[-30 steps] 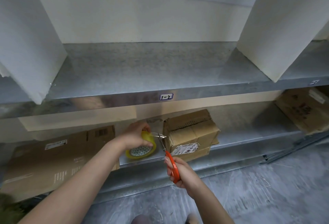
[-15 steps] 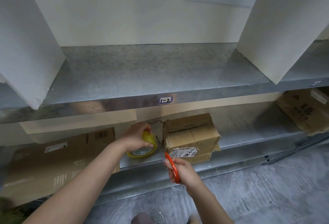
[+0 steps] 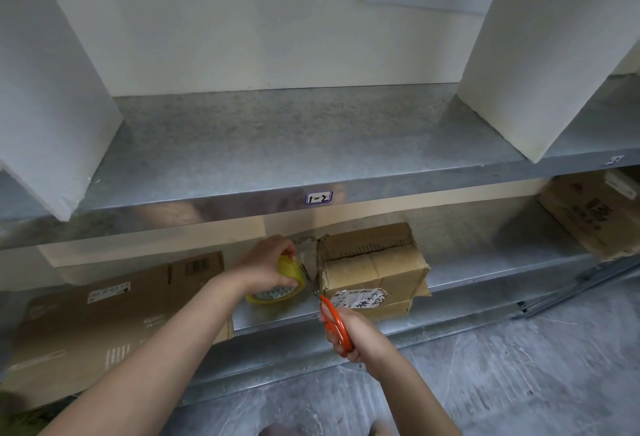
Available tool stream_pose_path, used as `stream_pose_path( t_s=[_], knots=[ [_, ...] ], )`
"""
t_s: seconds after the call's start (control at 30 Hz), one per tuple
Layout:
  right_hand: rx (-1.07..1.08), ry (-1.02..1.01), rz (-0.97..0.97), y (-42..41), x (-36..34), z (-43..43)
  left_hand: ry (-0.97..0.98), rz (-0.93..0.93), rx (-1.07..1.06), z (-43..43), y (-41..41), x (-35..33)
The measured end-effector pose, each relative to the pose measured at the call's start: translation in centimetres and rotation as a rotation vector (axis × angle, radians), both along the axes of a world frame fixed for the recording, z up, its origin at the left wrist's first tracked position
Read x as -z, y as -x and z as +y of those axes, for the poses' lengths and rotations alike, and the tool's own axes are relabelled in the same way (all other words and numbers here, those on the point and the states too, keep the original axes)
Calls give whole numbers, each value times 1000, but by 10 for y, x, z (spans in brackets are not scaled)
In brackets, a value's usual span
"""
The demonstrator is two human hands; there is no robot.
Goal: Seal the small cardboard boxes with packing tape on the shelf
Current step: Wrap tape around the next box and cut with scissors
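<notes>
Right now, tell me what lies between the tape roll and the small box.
Head view: the blades of the scissors, gripped by the right hand, cross that gap, at clear tape stretched from roll to box.

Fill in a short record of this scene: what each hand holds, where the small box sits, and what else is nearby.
left hand: grips the yellow tape roll
right hand: grips the orange-handled scissors, blades between roll and box
small cardboard box: on the lower shelf, right of the roll, white label on its front
neighbours: large flat box at left, another box at far right
shelf label: on the upper shelf's front edge, reads 1-2
</notes>
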State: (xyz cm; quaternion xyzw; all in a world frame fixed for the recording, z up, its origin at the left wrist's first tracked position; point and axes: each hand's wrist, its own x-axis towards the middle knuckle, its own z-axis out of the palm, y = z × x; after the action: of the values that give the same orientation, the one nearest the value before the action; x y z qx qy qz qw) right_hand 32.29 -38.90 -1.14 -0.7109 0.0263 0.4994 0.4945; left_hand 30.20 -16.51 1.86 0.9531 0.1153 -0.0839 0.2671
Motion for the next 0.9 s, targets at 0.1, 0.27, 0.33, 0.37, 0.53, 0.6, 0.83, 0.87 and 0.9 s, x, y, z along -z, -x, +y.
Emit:
stream_pose_path(
  t_s=[0.1,0.27,0.33,0.37,0.53,0.6,0.83,0.87,0.9],
  knots=[
    [2,-3,-66,-2,1,-1,-9,8,9,-1,0,-1],
    [10,-19,-119,-1,4,-3,26,-3,-1,1,2,0],
    [3,-13,-161,-1,6,-4,38,-10,-14,2,2,0],
    [-11,10,-204,-1,8,-5,34,-4,-17,3,2,0],
    [-193,254,-502,-4,15,-11,15,28,-32,3,3,7],
    [-237,270,-530,-5,18,-12,39,30,-45,1,3,12],
    [-314,259,-544,-5,27,-16,72,49,-80,-3,-1,22],
    [-323,260,-534,-5,29,-16,67,41,-80,-3,-2,22],
    [-340,271,-527,-4,31,-17,60,32,-78,-2,-2,21]
  ],
)
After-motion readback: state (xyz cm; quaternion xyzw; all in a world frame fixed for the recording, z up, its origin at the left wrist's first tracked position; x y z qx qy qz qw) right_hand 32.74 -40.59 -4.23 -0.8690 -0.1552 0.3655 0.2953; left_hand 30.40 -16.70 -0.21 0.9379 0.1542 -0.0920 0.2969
